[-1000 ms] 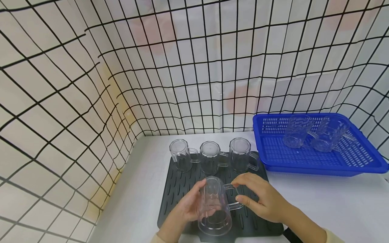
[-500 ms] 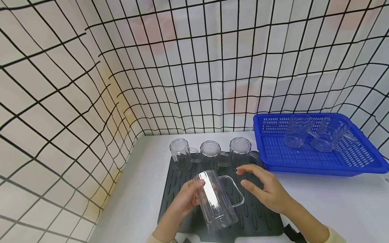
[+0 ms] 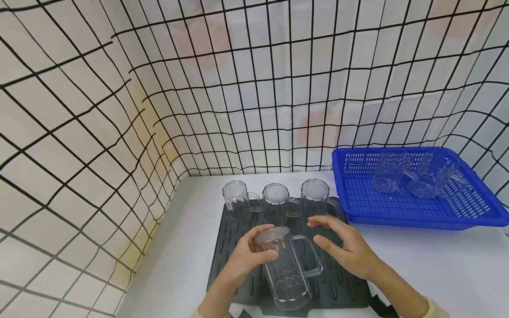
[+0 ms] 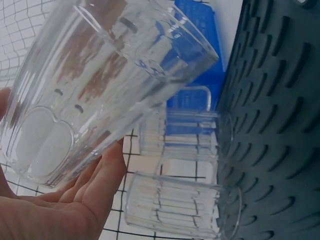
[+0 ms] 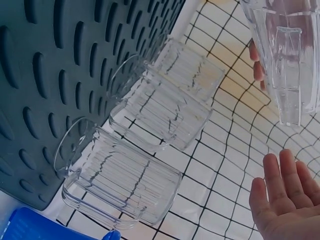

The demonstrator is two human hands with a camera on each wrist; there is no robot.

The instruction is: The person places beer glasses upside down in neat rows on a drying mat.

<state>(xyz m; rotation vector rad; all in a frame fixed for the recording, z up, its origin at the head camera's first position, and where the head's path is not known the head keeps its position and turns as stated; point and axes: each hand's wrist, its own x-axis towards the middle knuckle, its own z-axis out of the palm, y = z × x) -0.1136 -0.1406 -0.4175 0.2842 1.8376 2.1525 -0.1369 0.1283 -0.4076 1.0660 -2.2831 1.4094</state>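
Note:
My left hand (image 3: 244, 256) grips a clear ribbed mug (image 3: 286, 269) near its upturned base, fingers and thumb round the side. The mug hangs tilted over the dark grey drying mat (image 3: 338, 287), mouth down, handle to the right. In the left wrist view the mug (image 4: 110, 85) fills the upper left, above the palm. My right hand (image 3: 346, 247) is held apart from the handle, with relaxed fingers and nothing in them; the right wrist view shows its palm (image 5: 295, 215) below the mug. Three similar mugs, a left one (image 3: 237, 205), a middle one (image 3: 275, 203) and a right one (image 3: 315, 196), stand upside down along the mat's far edge.
A blue plastic basket (image 3: 397, 221) stands at the back right, with two clear mugs lying in it, one at left (image 3: 385, 176) and one at right (image 3: 429, 179). Black wire grid (image 3: 254, 110) fences the white table (image 3: 179, 247) behind and at the sides.
My right hand has come off the mug's handle and moved slightly up and away. The mug has tilted in my left hand, whose thumb and fingers have shifted round its base end.

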